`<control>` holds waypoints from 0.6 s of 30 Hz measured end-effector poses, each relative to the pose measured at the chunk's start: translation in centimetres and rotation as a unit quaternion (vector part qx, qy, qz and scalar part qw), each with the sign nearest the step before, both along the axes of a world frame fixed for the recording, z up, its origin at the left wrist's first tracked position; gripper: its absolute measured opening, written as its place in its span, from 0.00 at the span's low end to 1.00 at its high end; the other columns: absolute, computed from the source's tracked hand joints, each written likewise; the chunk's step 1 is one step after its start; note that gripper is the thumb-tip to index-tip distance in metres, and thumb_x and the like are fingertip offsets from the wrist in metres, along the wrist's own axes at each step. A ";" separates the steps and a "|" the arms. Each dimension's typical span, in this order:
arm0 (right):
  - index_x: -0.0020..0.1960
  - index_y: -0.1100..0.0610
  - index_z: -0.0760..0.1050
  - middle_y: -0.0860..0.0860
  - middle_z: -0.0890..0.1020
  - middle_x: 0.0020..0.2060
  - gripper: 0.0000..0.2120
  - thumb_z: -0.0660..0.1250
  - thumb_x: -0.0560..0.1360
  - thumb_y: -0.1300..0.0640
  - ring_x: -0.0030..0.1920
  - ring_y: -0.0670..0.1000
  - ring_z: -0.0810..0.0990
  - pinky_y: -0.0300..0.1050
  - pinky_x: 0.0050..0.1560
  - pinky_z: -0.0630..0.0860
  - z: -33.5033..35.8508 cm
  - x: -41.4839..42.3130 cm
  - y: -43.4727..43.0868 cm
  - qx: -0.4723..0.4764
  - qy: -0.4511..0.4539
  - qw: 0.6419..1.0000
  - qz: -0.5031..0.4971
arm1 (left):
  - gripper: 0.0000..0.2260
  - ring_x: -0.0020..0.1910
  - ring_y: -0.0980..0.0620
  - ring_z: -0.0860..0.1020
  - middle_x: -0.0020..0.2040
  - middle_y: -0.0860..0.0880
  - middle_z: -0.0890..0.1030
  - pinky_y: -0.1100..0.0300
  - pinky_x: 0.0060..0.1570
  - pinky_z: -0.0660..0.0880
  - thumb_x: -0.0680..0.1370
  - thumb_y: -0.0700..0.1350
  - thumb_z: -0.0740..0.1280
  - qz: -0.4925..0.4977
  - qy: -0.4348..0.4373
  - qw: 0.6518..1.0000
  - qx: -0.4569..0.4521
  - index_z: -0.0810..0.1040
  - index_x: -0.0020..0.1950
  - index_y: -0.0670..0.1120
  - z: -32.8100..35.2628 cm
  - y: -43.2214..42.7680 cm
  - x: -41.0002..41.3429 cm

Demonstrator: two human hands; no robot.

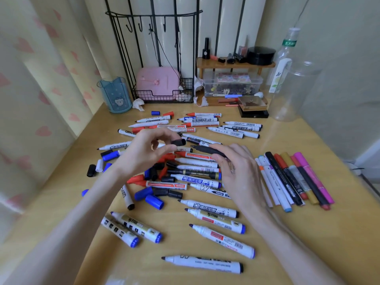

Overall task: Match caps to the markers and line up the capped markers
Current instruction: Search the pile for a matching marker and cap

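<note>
At the centre of the frame, the left hand point(144, 153) pinches a short black plastic cap point(178, 142) between thumb and fingertips, raised above the clutter. Just right of it, the right hand point(238, 169) curls its fingers round the rear of a slim black marker point(205, 150), whose bare tip points left toward the cap. Cap and tip are near each other but apart.

Beneath both hands, white-barrelled uncapped markers point(197, 177) lie scattered across the yellow wooden bench point(308, 243), from the upper middle down to the lower middle of the frame. Loose blue, black and red caps point(154, 200) lie among them, mostly left of centre.

At the right of the frame, a row of capped coloured markers point(287, 177) lies side by side, touching; black, red, mustard and pink ones show, though the right hand hides the near end of the row.

At the back stand a blue translucent pen holder point(115, 95) at upper left and what looks like a clear plastic bottle point(287, 79) at upper right.
</note>
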State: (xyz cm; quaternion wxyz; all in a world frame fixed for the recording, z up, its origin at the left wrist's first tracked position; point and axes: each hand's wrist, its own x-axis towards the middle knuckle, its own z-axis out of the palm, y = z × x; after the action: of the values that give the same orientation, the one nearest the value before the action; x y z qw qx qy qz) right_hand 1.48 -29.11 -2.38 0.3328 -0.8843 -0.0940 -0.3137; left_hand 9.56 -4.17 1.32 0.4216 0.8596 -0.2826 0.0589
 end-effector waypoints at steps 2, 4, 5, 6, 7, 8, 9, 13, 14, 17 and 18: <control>0.64 0.51 0.82 0.45 0.77 0.43 0.13 0.68 0.81 0.57 0.47 0.52 0.74 0.48 0.45 0.73 0.0 -0.1 0.1 0.004 -0.011 1.000 -0.003 | 0.08 0.45 0.58 0.80 0.50 0.61 0.85 0.60 0.42 0.72 0.80 0.40 0.73 -0.013 0.007 1.000 0.001 0.84 0.56 0.52 -0.1 -0.1 -0.5; 0.64 0.52 0.82 0.46 0.78 0.44 0.13 0.68 0.81 0.57 0.47 0.52 0.74 0.49 0.45 0.74 0.0 -0.1 0.2 -0.002 -0.013 1.000 -0.005 | 0.08 0.48 0.53 0.81 0.52 0.58 0.85 0.58 0.43 0.74 0.80 0.42 0.73 -0.020 0.016 1.000 0.005 0.83 0.56 0.53 -0.2 -0.1 -0.8; 0.64 0.52 0.83 0.46 0.79 0.44 0.12 0.69 0.81 0.57 0.47 0.52 0.75 0.49 0.45 0.74 -0.1 -0.1 0.2 -0.009 -0.013 1.000 -0.004 | 0.07 0.48 0.52 0.81 0.53 0.59 0.85 0.58 0.44 0.74 0.80 0.42 0.73 -0.022 0.016 1.000 0.008 0.83 0.57 0.52 -0.4 -0.3 -1.1; 0.64 0.52 0.83 0.46 0.79 0.45 0.12 0.69 0.81 0.57 0.47 0.52 0.75 0.49 0.45 0.74 -0.1 -0.1 0.3 -0.016 -0.013 1.000 -0.002 | 0.07 0.48 0.53 0.81 0.53 0.60 0.84 0.60 0.44 0.74 0.80 0.42 0.73 -0.022 0.014 1.000 0.009 0.83 0.57 0.51 -0.6 -0.4 -1.3; 0.63 0.52 0.83 0.46 0.80 0.45 0.12 0.70 0.80 0.58 0.47 0.52 0.75 0.49 0.45 0.75 -0.2 -0.1 0.3 -0.022 -0.012 1.000 0.001 | 0.07 0.47 0.55 0.81 0.52 0.62 0.84 0.62 0.44 0.74 0.80 0.42 0.73 -0.021 0.015 1.000 0.005 0.83 0.57 0.50 -0.8 -0.5 -1.5; 0.63 0.52 0.83 0.46 0.80 0.45 0.12 0.71 0.80 0.58 0.47 0.51 0.75 0.48 0.45 0.75 -0.2 0.0 0.3 -0.026 -0.011 1.000 0.004 | 0.07 0.46 0.57 0.81 0.51 0.63 0.84 0.65 0.44 0.74 0.80 0.42 0.73 -0.019 0.019 1.000 -0.003 0.83 0.57 0.50 -0.9 -0.7 -1.8; 0.63 0.52 0.83 0.46 0.80 0.46 0.12 0.71 0.80 0.59 0.47 0.50 0.75 0.47 0.46 0.75 -0.3 0.0 0.3 -0.031 -0.012 0.999 0.008 | 0.07 0.45 0.57 0.82 0.50 0.64 0.84 0.67 0.45 0.74 0.80 0.42 0.73 -0.018 0.024 0.999 -0.009 0.83 0.57 0.50 -1.1 -0.8 -2.0; 0.62 0.52 0.84 0.45 0.80 0.45 0.12 0.70 0.80 0.59 0.47 0.50 0.74 0.47 0.48 0.75 -0.5 0.0 0.1 -0.046 -0.009 0.998 0.034 | 0.07 0.49 0.53 0.85 0.48 0.54 0.87 0.64 0.51 0.79 0.81 0.42 0.72 -0.036 0.053 0.998 -0.019 0.83 0.58 0.49 -1.3 -1.0 -2.6; 0.63 0.52 0.84 0.45 0.80 0.45 0.12 0.69 0.80 0.58 0.47 0.49 0.74 0.47 0.48 0.74 -0.6 0.0 0.2 -0.045 -0.007 0.998 0.037 | 0.07 0.48 0.52 0.86 0.47 0.53 0.87 0.62 0.53 0.80 0.80 0.42 0.73 -0.038 0.057 0.997 -0.029 0.83 0.58 0.48 -1.4 -1.1 -2.8; 0.63 0.53 0.83 0.45 0.81 0.46 0.13 0.68 0.80 0.56 0.47 0.48 0.73 0.47 0.48 0.75 -0.6 -0.1 0.3 -0.035 -0.005 0.998 0.045 | 0.07 0.46 0.52 0.87 0.44 0.52 0.87 0.59 0.56 0.81 0.80 0.42 0.73 -0.026 0.056 0.997 -0.055 0.84 0.58 0.46 -1.7 -1.4 -3.2; 0.63 0.53 0.83 0.45 0.81 0.46 0.13 0.68 0.80 0.56 0.47 0.48 0.74 0.47 0.49 0.75 -0.6 -0.1 0.3 -0.032 -0.005 0.998 0.048 | 0.07 0.47 0.52 0.87 0.43 0.52 0.88 0.58 0.57 0.81 0.80 0.42 0.73 -0.019 0.054 0.997 -0.059 0.84 0.58 0.46 -1.9 -1.6 -3.4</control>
State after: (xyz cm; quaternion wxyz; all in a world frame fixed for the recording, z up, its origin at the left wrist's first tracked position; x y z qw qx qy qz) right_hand 1.33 -28.76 -3.02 0.3189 -0.8873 -0.1481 -0.2986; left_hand 6.18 -5.74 -0.59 0.4876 0.8296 -0.2713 0.0208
